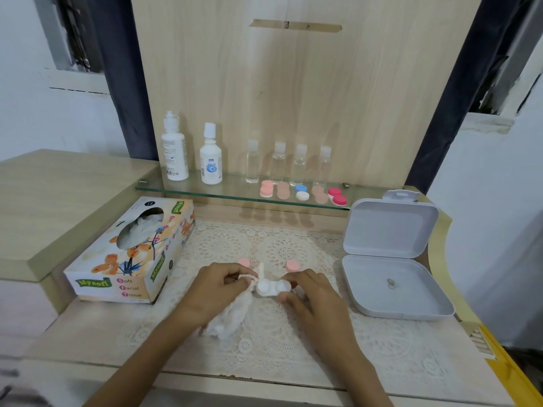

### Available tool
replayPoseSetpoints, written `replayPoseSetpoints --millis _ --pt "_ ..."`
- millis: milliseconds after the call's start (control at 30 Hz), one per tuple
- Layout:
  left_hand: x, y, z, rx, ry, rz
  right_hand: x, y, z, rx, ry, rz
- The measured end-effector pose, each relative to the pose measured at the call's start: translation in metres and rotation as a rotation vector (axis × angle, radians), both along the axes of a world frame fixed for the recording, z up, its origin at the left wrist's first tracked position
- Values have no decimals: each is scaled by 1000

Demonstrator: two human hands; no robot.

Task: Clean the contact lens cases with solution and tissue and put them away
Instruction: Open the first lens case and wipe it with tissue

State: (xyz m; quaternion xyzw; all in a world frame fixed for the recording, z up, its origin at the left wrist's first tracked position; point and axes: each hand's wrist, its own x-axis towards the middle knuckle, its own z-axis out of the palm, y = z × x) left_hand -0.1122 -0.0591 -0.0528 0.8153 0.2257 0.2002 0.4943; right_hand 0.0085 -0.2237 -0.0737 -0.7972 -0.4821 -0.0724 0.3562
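Near: my left hand pinches a twisted tissue, its tip at the left well of the white lens case; my right hand grips the case's right end. The case lies between the hands, long axis left to right, so the left hand is nearer the well to be wiped. Behind: pink caps. Right: open storage box. Farthest: spare cases on the glass shelf.
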Motion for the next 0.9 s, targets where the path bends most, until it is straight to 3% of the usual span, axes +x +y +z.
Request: replayPoseSetpoints --millis 100,200,433,900 --pt "4 -3 5 -324 106 -172 -2 -2 1 27 42 -2" --pt "7 -3 5 -383 118 -182 -2 -3 2 21 54 19" --pt "9 -5 1 -248 140 -135 -2 -4 2 20 89 36" --pt "7 -23 -16 -139 -124 217 1 1 -1 38 107 43"
